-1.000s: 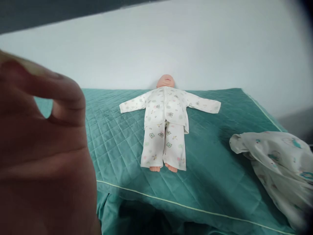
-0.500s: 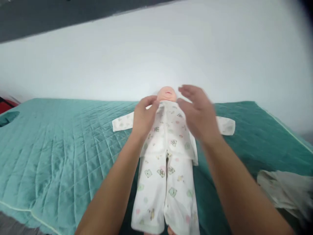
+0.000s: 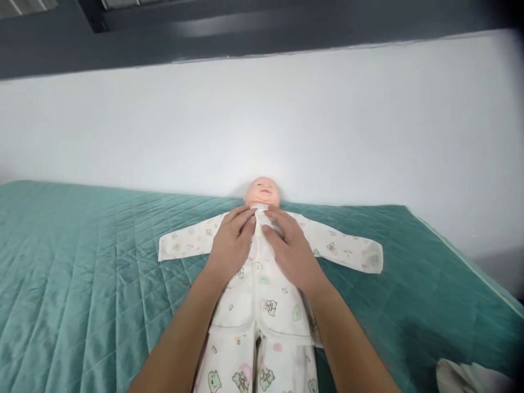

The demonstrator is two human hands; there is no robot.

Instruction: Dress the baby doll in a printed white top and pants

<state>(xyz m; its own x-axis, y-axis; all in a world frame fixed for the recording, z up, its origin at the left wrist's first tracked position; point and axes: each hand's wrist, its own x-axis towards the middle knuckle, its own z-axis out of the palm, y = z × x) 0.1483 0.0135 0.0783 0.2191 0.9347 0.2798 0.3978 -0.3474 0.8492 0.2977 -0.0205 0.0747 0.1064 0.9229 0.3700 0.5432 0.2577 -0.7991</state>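
Note:
A baby doll [image 3: 264, 192] lies on its back, its head near the wall. It wears a white long-sleeved shirt [image 3: 262, 295] with a bear print and front buttons, over matching trousers [image 3: 231, 357]. My left hand [image 3: 232, 240] rests on the shirt's chest just below the collar, fingers stretched toward the front edge and thumb slightly apart. On the other side of that edge, my right hand [image 3: 290, 248] touches the chest with its thumb and fingers spread. Both sleeves lie stretched out sideways. The doll's lower legs are out of view.
A green quilted cover [image 3: 102, 284] lies under the doll. Behind it rises a white wall [image 3: 262, 120] with a dark band along the top. Crumpled pale cloth [image 3: 470, 376] lies at the lower right.
My right hand has come down from beside the doll's head onto the shirt's chest. My left hand has moved from the neck to the upper chest. The view has tilted upward.

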